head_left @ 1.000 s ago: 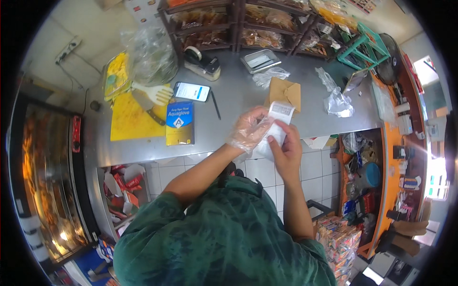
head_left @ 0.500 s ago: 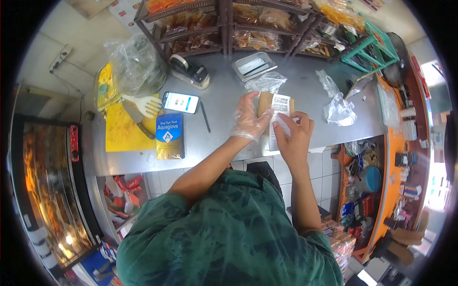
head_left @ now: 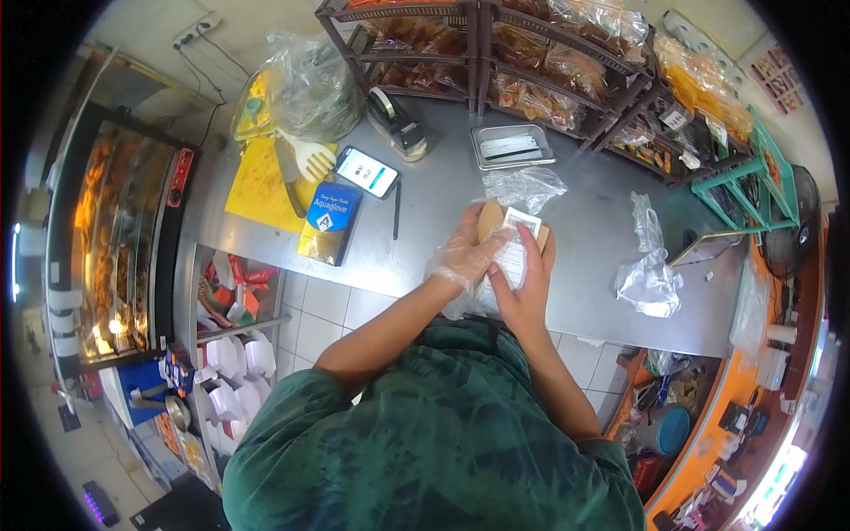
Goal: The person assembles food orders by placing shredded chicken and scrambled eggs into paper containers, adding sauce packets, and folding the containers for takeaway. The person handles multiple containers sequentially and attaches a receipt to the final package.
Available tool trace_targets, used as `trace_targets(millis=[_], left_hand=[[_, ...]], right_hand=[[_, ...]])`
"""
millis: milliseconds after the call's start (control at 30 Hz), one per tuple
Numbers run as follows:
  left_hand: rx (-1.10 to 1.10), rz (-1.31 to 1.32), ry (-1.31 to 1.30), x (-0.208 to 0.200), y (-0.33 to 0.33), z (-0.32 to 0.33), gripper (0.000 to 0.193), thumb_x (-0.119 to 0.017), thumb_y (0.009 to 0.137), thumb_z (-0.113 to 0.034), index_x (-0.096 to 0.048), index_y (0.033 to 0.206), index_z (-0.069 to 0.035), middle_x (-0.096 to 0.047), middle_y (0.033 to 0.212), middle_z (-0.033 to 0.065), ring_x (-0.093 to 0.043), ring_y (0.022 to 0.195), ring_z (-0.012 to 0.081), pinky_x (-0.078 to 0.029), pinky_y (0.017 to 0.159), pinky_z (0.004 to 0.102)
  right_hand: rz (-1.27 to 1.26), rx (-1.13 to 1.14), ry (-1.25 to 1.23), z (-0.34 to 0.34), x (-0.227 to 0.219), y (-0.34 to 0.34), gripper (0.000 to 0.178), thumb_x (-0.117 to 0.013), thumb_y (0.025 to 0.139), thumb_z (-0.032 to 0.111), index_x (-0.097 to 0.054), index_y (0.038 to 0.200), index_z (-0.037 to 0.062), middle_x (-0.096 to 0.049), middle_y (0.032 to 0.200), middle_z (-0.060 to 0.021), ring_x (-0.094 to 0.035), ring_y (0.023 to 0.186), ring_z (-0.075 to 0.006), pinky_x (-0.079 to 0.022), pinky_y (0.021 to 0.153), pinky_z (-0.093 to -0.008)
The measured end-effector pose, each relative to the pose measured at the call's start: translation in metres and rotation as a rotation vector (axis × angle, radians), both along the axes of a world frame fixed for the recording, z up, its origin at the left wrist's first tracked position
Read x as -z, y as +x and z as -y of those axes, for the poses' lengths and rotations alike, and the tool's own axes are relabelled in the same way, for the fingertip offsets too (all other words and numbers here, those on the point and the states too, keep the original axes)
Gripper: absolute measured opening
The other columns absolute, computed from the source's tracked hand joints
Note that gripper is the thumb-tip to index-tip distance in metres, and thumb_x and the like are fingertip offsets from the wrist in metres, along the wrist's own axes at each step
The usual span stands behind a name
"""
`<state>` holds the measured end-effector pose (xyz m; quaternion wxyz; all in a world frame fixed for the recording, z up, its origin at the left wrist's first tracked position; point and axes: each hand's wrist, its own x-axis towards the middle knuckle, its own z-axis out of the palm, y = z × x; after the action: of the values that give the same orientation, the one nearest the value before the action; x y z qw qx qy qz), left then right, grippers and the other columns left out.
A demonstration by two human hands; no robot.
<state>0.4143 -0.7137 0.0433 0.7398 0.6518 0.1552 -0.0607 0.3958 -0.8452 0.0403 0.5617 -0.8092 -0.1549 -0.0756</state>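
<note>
Near the front edge of the steel counter, a small brown cardboard-coloured packet (head_left: pixel 490 219) is held between both hands. Over its top lies a long white printed slip (head_left: pixel 511 258), like a receipt. My left hand (head_left: pixel 462 255), in a clear plastic glove, grips the packet's left side with the thumb across the slip. My bare right hand (head_left: pixel 528 281) closes round the right side, its fingers along the edge. The packet's underside is hidden. A crumpled clear plastic bag (head_left: pixel 524 186) lies just beyond the hands.
Left on the counter (head_left: pixel 434 212) are a glove box (head_left: pixel 329 223), a phone (head_left: pixel 366 172), a black pen (head_left: pixel 396 211), a yellow cutting board (head_left: pixel 257 196) with a knife, and a tape dispenser (head_left: pixel 398 128). A metal tray (head_left: pixel 512 147) stands before the racks (head_left: pixel 482 62). Crumpled foil (head_left: pixel 649 285) lies right.
My right hand has gone from fingertips on the slip to a grip round the packet's right side. The packet is now tilted and nearer my body. The whole view has turned.
</note>
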Motion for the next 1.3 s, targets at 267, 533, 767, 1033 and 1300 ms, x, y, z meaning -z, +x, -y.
trace_targets(millis=[267,533,767,1033,1300], left_hand=[[-0.231,0.113,-0.221,-0.025,-0.023,-0.021,0.053,-0.065,0.085,-0.017,-0.04,0.131,-0.011,-0.053,0.114,0.0088,-0.054,0.104,0.0176,-0.049,0.085,0.0287],[-0.433,0.035,-0.212,-0.032,-0.047,-0.09,0.046,-0.064,0.088,-0.021,-0.042,0.128,-0.013,-0.056,0.11,0.0088,-0.056,0.097,0.0179,-0.05,0.08,0.0299],[-0.67,0.035,-0.262,-0.02,-0.079,-0.14,0.044,-0.065,0.088,-0.02,-0.044,0.125,-0.011,-0.058,0.107,0.0073,-0.055,0.097,0.016,-0.046,0.084,0.028],[-0.623,0.071,-0.013,-0.001,-0.084,-0.163,0.049,-0.067,0.086,-0.02,-0.043,0.127,-0.009,-0.056,0.111,0.0069,-0.053,0.102,0.016,-0.043,0.089,0.0283],[-0.651,-0.018,0.116,0.013,-0.085,-0.176,0.048,-0.067,0.085,-0.022,-0.045,0.126,-0.011,-0.057,0.108,0.0073,-0.054,0.1,0.0169,-0.044,0.087,0.0291]], right_hand=[[0.139,-0.213,-0.105,-0.02,-0.052,0.013,0.059,-0.068,0.077,0.017,-0.047,0.13,0.0037,-0.018,0.144,-0.0311,-0.026,0.132,-0.047,-0.028,0.106,-0.0478],[0.125,-0.587,-0.11,-0.078,-0.068,0.016,0.062,-0.069,0.078,0.029,-0.046,0.131,0.0074,-0.019,0.144,-0.0298,-0.025,0.133,-0.0454,-0.024,0.108,-0.048],[-0.302,-0.497,0.071,-0.148,-0.019,0.152,0.042,-0.054,0.094,0.027,-0.048,0.126,0.0025,-0.048,0.129,-0.0095,-0.044,0.119,-0.0177,-0.034,0.099,-0.0272],[-1.037,-0.464,0.029,-0.207,0.074,0.269,0.041,-0.059,0.09,0.038,-0.057,0.11,0.0025,-0.056,0.11,-0.0096,-0.052,0.106,-0.0251,-0.035,0.097,-0.0534],[-0.762,-0.332,0.678,-0.202,0.121,0.225,0.017,-0.062,0.088,0.017,-0.061,0.089,-0.0003,-0.057,0.105,-0.0087,-0.054,0.097,-0.0181,-0.044,0.09,-0.0428]])
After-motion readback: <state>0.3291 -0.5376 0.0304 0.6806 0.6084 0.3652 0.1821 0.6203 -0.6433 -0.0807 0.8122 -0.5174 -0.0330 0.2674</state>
